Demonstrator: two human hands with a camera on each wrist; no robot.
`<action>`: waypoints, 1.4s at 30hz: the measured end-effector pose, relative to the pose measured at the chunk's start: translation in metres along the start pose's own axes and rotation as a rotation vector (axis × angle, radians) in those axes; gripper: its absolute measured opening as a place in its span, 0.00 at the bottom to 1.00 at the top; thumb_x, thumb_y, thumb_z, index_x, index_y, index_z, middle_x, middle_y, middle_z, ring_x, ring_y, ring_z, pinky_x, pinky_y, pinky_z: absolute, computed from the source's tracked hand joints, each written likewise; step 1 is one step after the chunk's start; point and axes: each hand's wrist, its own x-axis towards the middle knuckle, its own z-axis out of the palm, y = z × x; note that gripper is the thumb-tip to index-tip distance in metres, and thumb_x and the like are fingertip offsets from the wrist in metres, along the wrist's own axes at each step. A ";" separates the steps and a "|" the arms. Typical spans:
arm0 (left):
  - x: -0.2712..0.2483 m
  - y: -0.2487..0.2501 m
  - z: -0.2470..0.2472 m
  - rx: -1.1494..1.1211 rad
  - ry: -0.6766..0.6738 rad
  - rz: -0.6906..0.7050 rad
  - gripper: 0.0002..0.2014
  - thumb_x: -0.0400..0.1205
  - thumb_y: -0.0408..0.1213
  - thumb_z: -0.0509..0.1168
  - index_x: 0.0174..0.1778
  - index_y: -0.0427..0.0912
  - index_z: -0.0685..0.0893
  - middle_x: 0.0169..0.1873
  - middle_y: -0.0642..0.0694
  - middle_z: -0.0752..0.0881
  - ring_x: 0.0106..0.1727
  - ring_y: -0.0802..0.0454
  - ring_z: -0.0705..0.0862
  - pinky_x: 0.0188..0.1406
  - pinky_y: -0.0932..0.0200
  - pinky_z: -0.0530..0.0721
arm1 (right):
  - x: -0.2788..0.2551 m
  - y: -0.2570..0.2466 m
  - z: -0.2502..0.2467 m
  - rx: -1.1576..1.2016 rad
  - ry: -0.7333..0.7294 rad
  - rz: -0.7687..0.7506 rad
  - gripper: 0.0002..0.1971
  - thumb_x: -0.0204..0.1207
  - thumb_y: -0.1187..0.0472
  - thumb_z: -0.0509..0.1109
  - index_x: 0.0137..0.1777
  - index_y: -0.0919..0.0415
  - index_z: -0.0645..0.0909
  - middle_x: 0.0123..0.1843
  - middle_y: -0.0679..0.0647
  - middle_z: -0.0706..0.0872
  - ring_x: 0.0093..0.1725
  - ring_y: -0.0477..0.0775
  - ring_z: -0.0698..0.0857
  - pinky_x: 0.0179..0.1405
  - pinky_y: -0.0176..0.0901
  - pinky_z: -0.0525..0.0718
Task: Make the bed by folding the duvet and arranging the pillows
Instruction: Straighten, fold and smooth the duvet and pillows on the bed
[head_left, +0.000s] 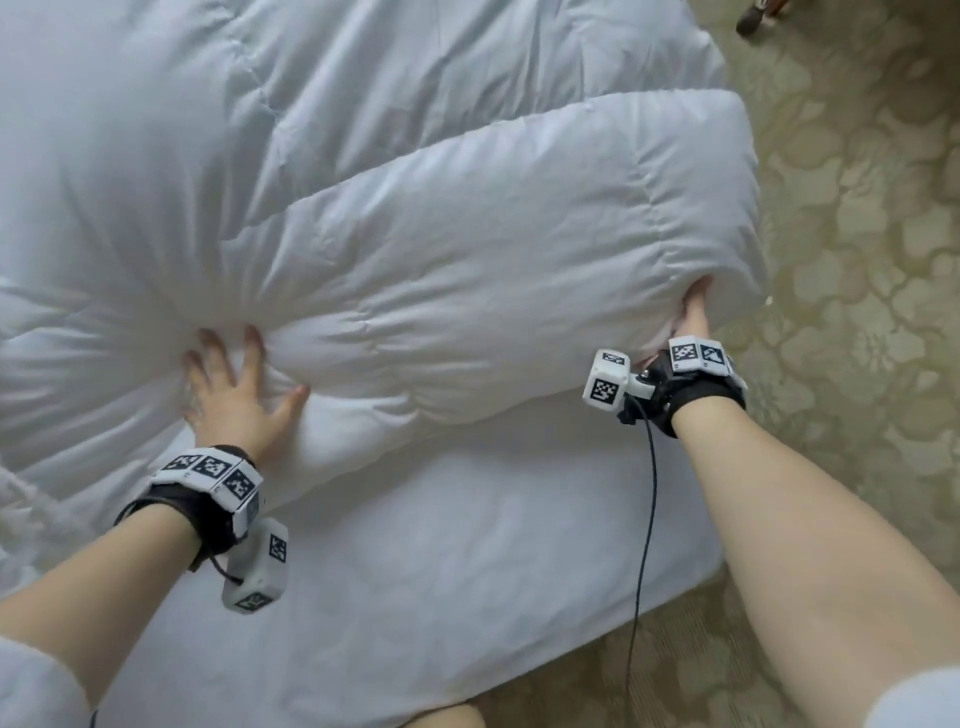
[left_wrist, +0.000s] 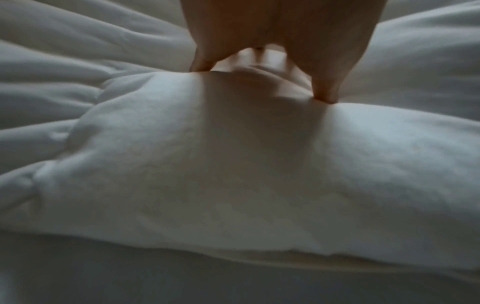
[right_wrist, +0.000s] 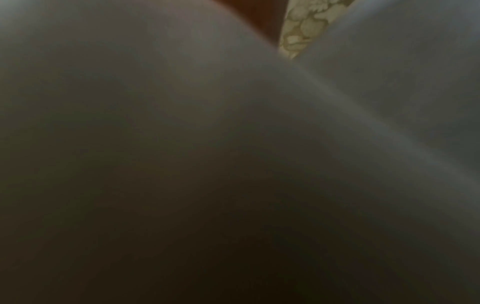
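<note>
A thick white duvet (head_left: 467, 234) lies on the bed, with a folded layer on top whose near edge runs between my hands. My left hand (head_left: 228, 374) presses flat on that edge, fingers spread. The left wrist view shows the left hand (left_wrist: 259, 30) from behind, its fingertips (left_wrist: 326, 96) sinking into the puffed duvet (left_wrist: 207, 164). My right hand (head_left: 693, 317) grips the right end of the fold near the bed's side, where the cloth puckers around it and hides the fingers. The right wrist view is dark, filled by blurred duvet (right_wrist: 182, 123).
The bare white sheet (head_left: 441, 545) covers the near part of the mattress. Patterned beige carpet (head_left: 857, 208) lies to the right and in front, also seen as carpet (right_wrist: 301, 30). A dark furniture foot (head_left: 753, 18) stands far right. A black cable (head_left: 647, 493) hangs from my right wrist.
</note>
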 end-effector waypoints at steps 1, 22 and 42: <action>0.002 0.001 -0.001 -0.003 -0.003 -0.004 0.41 0.78 0.52 0.65 0.83 0.54 0.50 0.83 0.41 0.39 0.84 0.35 0.40 0.75 0.26 0.53 | 0.000 -0.006 0.003 0.027 -0.065 0.000 0.46 0.60 0.21 0.59 0.73 0.50 0.70 0.67 0.55 0.78 0.66 0.63 0.77 0.71 0.64 0.71; -0.067 -0.129 -0.220 -0.425 0.330 0.179 0.21 0.79 0.32 0.67 0.70 0.35 0.77 0.74 0.33 0.72 0.77 0.39 0.69 0.78 0.50 0.61 | -0.342 -0.107 0.201 -0.970 0.000 -0.925 0.17 0.82 0.61 0.60 0.69 0.66 0.75 0.68 0.62 0.79 0.67 0.63 0.79 0.50 0.33 0.79; -0.236 -0.683 -0.191 -0.863 0.275 -0.703 0.17 0.84 0.36 0.60 0.61 0.26 0.82 0.64 0.26 0.81 0.69 0.30 0.77 0.68 0.45 0.72 | -0.568 0.500 0.525 -1.775 -1.168 -0.813 0.18 0.78 0.67 0.68 0.68 0.68 0.79 0.43 0.57 0.84 0.28 0.33 0.84 0.26 0.18 0.77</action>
